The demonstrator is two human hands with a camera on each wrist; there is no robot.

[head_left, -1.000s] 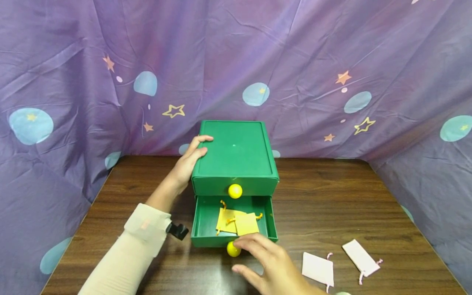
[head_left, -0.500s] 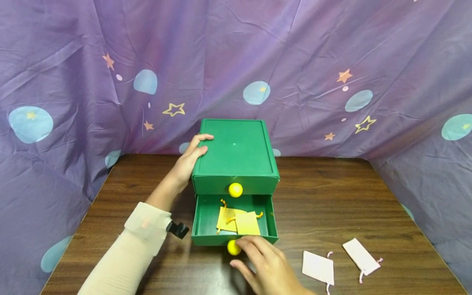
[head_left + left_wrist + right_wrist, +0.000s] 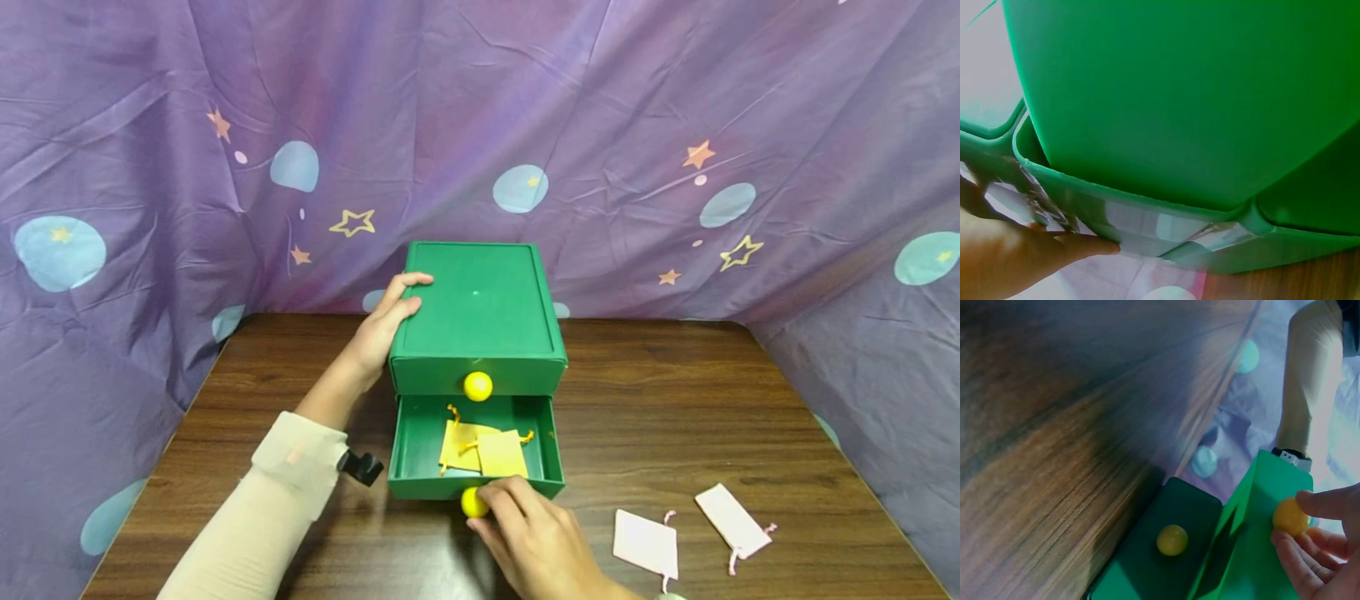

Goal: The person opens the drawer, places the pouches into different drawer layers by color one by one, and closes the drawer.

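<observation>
— Two hands (image 3: 380, 333) (image 3: 536, 533) meet a green cabinet (image 3: 476, 300); how does each bear on it?

— The left hand lies along the cabinet's left side, digits extended and lightly bent, with two fingertips resting over the top edge. The right hand is drawn nearly closed, pinching the lower yellow knob (image 3: 472, 503); in the right wrist view, the thumb sits on one side of the knob and fingers on the other.

— And the position of the drawers?

— The cabinet stands on the wood-grained bench (image 3: 675, 400). Its lower drawer (image 3: 420, 489) projects toward the person. Above it, the upper drawer (image 3: 431, 379) sits flush, bearing the upper yellow knob (image 3: 477, 387).

— What does the lower drawer contain?

— Two yellow pouches (image 3: 456, 446) (image 3: 502, 454) with orange cords; the right one overlaps the left, near the front wall.

— What surrounds the cabinet?

— Two whitish pouches (image 3: 645, 543) (image 3: 732, 522) with pink cords lie on the bench, well apart from the cabinet, to the right of the right hand. A purple cloth (image 3: 450, 125), printed with stars and blue discs, hangs behind. A pale sleeve (image 3: 255, 517) covers the left forearm.
</observation>
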